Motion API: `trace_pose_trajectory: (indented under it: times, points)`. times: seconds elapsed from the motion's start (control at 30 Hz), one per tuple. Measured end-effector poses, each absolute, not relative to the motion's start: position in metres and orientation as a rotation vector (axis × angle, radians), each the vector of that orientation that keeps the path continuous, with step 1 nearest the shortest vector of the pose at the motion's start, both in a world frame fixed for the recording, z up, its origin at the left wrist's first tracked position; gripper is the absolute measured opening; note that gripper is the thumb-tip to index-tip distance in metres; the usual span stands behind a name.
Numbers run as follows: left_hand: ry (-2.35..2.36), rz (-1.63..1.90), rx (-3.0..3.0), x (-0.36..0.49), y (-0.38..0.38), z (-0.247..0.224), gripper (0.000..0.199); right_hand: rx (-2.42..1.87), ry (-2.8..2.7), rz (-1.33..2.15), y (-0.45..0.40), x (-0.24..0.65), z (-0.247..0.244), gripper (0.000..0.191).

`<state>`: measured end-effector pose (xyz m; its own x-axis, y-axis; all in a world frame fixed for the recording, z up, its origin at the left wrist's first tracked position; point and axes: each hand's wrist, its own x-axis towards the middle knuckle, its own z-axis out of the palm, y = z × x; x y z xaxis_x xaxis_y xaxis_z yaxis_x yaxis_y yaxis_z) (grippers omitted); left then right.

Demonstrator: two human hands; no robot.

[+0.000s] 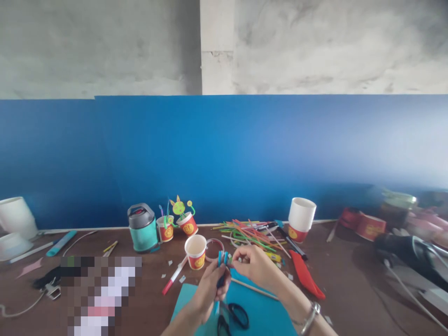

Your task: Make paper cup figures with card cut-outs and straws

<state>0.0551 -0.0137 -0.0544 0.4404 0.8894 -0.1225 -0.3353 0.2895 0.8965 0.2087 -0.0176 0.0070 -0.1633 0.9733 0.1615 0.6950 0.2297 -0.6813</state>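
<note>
My left hand (211,285) is closed around a small blue object (223,258) with lighter blue edges; its exact kind is unclear. Right beside it, the fingertips of my right hand (254,265) are pinched together, and what they hold, if anything, is too small to make out. Below my hands, dark-handled scissors (239,316) lie on blue paper sheets (268,315). A thin pale stick (255,289) crosses the paper under my right wrist. Just behind my left hand stands a red-and-white paper cup (196,252), with a ring-shaped roll (219,243) next to it.
Colourful thin sticks (245,233) pile up behind my hands. Stacked paper cups (301,219) and a red floppy item (306,275) are at right. Left are a red-capped marker (175,275), a teal flask (143,235) and a cup with a green figure (189,225).
</note>
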Motion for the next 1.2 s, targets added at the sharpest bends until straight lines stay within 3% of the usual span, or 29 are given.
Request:
trace_pose_trajectory:
  times: [0.63,0.9,1.07,1.2]
  points:
    - [0.878,1.015,1.039,0.055,-0.008,-0.057,0.046,-1.628,-2.205,0.165,-0.028,0.201,0.015,0.015]
    - [0.877,1.122,1.168,0.054,-0.009,-0.057,0.039,-1.638,-2.216,0.224,-0.03,0.2,0.017,0.018]
    - [0.967,1.335,1.344,0.054,-0.01,-0.058,0.033,-1.621,-2.172,0.299,-0.029,0.205,0.012,0.033]
    - [1.041,1.433,1.363,0.054,-0.008,-0.062,0.033,-1.713,-2.162,0.239,-0.026,0.209,0.008,0.026]
